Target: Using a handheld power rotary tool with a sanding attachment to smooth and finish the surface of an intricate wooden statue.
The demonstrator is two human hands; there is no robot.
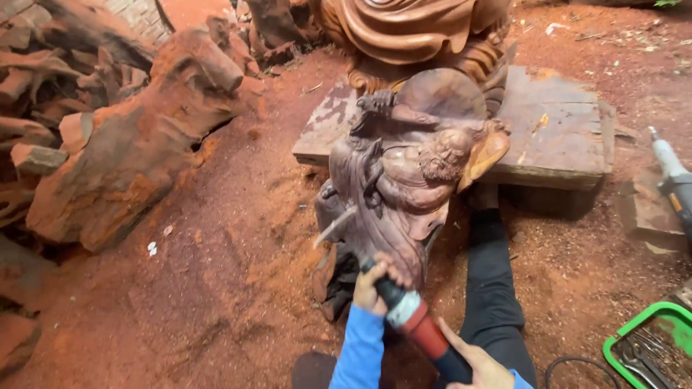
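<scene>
A dark brown wooden carving (411,173) of a bearded figure leans on the sawdust-covered ground in front of me. My left hand (375,282) grips the front neck of a hand-held grinder (414,320) with a red, white and black body. Its spinning tip (335,227) touches the lower left side of the carving. My right hand (476,364) holds the rear of the tool, at the bottom edge of the view. My leg in a black trouser (494,288) lies stretched out to the right of the carving.
A weathered wooden slab (562,133) lies behind the carving, with a larger carved sculpture (418,36) on it. Rough red wood stumps (130,137) pile up on the left. Another power tool (674,180) lies at right. A green tray (649,346) holds small tools.
</scene>
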